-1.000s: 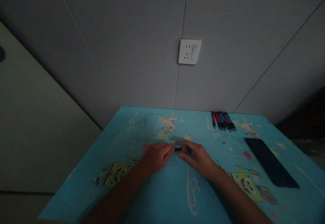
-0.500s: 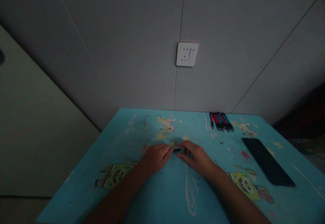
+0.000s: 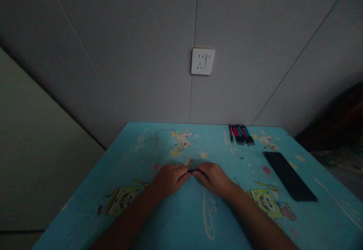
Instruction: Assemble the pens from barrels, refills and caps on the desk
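Observation:
Both my hands meet over the middle of the table, holding a slim black pen-like piece [image 3: 192, 171] between them. My left hand [image 3: 169, 180] pinches its left end between thumb and fingers. On the other end, the thumb and fingers of my right hand [image 3: 214, 178] are closed. Only a short dark stretch shows between the fingertips; the rest is hidden, so its exact kind is unclear. Further back on the right lies a row of several pens [image 3: 241, 134] with red, blue and black barrels.
A dark flat rectangular mat [image 3: 289, 176] lies on the right of the table. The table [image 3: 181, 219] has a light-blue cartoon-print cover. A wall with a white socket [image 3: 202, 61] rises behind it. A pale panel [image 3: 42, 148] stands at left.
My right hand has closed from a looser, more open grip onto the black piece, and less of the piece shows. The view has shifted slightly to the right.

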Motion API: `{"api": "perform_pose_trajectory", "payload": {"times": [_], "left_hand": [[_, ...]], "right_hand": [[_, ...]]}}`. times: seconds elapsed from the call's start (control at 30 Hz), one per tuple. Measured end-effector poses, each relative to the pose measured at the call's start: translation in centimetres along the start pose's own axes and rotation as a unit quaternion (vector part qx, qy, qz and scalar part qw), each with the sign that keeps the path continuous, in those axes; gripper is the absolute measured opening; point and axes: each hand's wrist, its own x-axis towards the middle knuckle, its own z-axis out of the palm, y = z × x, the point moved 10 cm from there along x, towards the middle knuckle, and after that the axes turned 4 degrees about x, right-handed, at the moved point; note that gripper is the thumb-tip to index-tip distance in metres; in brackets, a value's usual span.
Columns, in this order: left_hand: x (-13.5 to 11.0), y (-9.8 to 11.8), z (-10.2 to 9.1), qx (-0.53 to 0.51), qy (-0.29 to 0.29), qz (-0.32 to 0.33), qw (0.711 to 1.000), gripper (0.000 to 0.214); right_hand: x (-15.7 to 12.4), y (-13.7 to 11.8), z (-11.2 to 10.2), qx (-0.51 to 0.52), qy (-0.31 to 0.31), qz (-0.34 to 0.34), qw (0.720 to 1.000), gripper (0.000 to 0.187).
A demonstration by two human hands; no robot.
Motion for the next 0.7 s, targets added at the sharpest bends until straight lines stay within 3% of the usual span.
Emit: {"api": "perform_pose_trajectory", "payload": {"times": [0.13, 0.3, 0.37, 0.43, 0.5, 0.57, 0.63, 0.7], "left_hand": [[-0.2, 0.5, -0.6, 0.024, 0.029, 0.03, 0.999, 0.032], [-0.2, 0.4, -1.4, -0.049, 0.073, 0.025, 0.996, 0.026], [0.0, -0.2, -1.7, -0.101, 0.084, -0.004, 0.991, 0.023], [0.2, -1.8, -1.7, -0.21, 0.095, -0.075, 0.97, 0.024], [0.0, -4.0, -0.7, -0.384, 0.096, -0.172, 0.902, 0.028], [-0.4, -5.4, 0.7, -0.56, 0.093, -0.24, 0.788, 0.032], [-0.4, -5.7, 1.2, -0.682, 0.097, -0.258, 0.677, 0.033], [-0.3, -5.4, 1.0, -0.752, 0.105, -0.251, 0.601, 0.031]], "right_hand": [[-0.2, 0.8, 1.1, 0.098, -0.023, 0.043, 0.994, 0.051], [-0.6, 2.3, 2.2, 0.238, -0.037, 0.134, 0.961, 0.061], [-0.6, 2.5, 1.7, 0.25, -0.025, 0.139, 0.958, 0.061], [-0.4, 2.8, 0.6, 0.241, 0.004, 0.135, 0.961, 0.061], [-0.2, 3.1, -0.5, 0.227, 0.038, 0.132, 0.964, 0.062], [-0.2, 3.5, -1.1, 0.219, 0.058, 0.132, 0.965, 0.061], [-0.1, 3.5, -1.1, 0.214, 0.063, 0.129, 0.966, 0.061], [-0.1, 3.4, -0.9, 0.209, 0.06, 0.125, 0.968, 0.06]]}}
